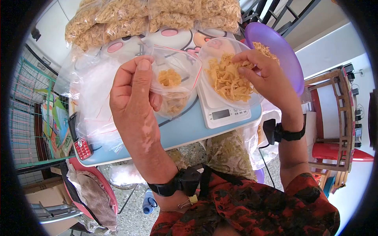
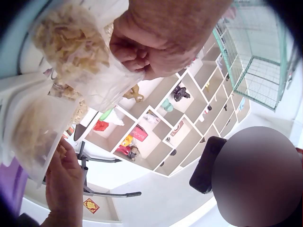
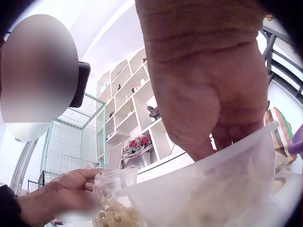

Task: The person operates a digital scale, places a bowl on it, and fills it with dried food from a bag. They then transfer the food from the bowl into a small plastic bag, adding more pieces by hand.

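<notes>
My left hand (image 1: pixel 132 86) grips the upper edge of a clear zip bag (image 1: pixel 177 104) between thumb and fingers. The bag's mouth gapes, and dried yellow flakes (image 1: pixel 169 78) lie inside it. To its right, a translucent white bowl (image 1: pixel 206 88) full of similar flakes stands on a white kitchen scale (image 1: pixel 210 120). Over the bowl's right side, my right hand (image 1: pixel 267 74) pinches some flakes between thumb and bent fingers. From the left wrist, the filled bag (image 2: pixel 71 47) hangs below the left hand, with the right hand (image 2: pixel 65 182) at the bowl's rim.
Filled bags of flakes (image 1: pixel 118 29) line the table's far side. Behind the bowl leans a purple basin (image 1: pixel 289 65) with more flakes. Flat clear bags (image 1: pixel 96 94) lie at the left, near a red phone (image 1: pixel 82 148). The blue table's near edge (image 1: pixel 185 143) is close to my body.
</notes>
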Tool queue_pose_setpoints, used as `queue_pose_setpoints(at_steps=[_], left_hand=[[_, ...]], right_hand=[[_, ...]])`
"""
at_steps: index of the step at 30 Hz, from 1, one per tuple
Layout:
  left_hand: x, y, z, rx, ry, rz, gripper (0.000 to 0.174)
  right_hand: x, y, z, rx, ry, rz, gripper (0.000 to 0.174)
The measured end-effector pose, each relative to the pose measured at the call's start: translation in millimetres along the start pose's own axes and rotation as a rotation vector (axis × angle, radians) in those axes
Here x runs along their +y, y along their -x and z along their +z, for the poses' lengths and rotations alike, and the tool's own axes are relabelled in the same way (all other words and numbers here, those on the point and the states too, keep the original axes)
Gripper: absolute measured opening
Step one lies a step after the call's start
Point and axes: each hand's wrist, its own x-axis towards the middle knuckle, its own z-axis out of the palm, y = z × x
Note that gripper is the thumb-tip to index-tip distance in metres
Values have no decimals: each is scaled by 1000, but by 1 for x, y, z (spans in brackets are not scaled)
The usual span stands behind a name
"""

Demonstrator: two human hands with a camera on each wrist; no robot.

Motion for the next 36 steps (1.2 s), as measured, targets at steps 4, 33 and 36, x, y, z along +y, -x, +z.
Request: queue_pose_setpoints(at_steps=[4, 33, 36], left_hand=[[0, 0, 1, 13, -6, -4, 19], [-5, -2, 1, 8, -34, 6, 21], [-5, -1, 2, 3, -28, 10, 21]], right_hand=[[-1, 1, 0, -11, 99, -36, 26], [-21, 1, -1, -146, 331, -143, 39], [-22, 5, -4, -129, 299, -122, 42]])
